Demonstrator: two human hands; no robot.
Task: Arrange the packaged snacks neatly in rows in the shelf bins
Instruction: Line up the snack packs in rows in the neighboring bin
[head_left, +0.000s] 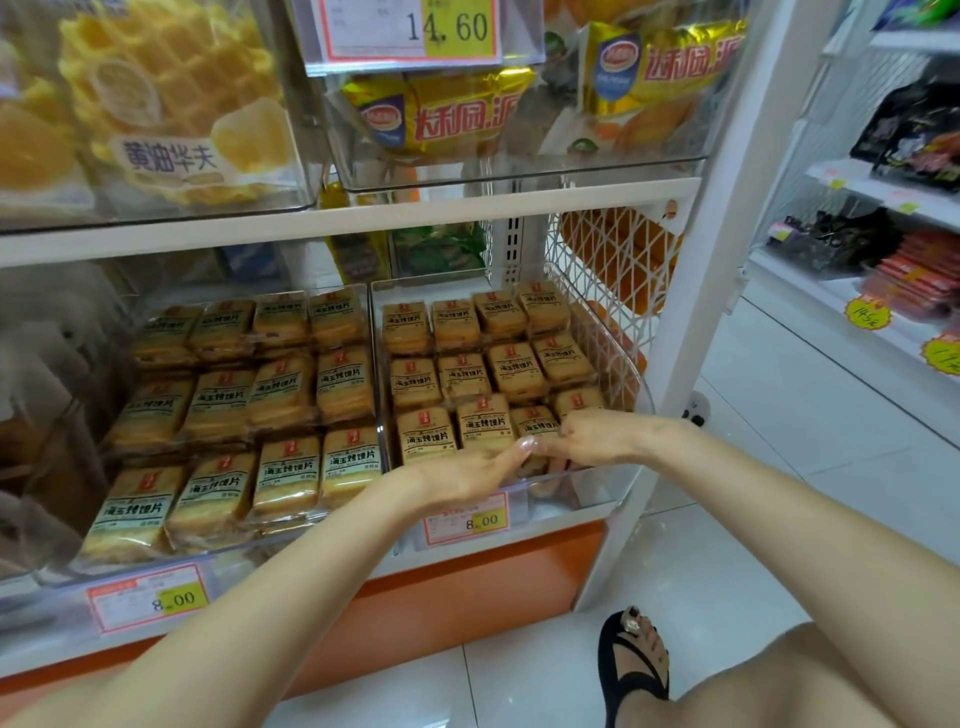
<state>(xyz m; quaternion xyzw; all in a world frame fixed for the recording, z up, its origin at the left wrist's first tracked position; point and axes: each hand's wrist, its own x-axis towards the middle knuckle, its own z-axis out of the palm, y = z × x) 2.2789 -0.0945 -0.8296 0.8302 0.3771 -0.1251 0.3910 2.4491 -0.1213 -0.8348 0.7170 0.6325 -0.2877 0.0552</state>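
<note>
Two clear shelf bins hold flat tan snack packs in rows. The right bin (641, 387) has three rows; the left bin (52, 574) is filled likewise. My left hand (462, 475) reaches over the right bin's front edge, fingers straight, touching the front row. My right hand (592, 434) has its fingers curled down onto a front-row pack (532, 423) at the bin's right side. The fingertips of both hands meet over that pack. Part of the front row is hidden under my hands.
Price tags (465, 519) hang on the shelf edge. Above, bins hold waffle packs (166, 104) and yellow pie packs (441, 114). A white mesh divider (608, 270) closes the shelf's right end. Another shelf (883, 249) stands to the right. My sandalled foot (631, 660) is on the tiled floor.
</note>
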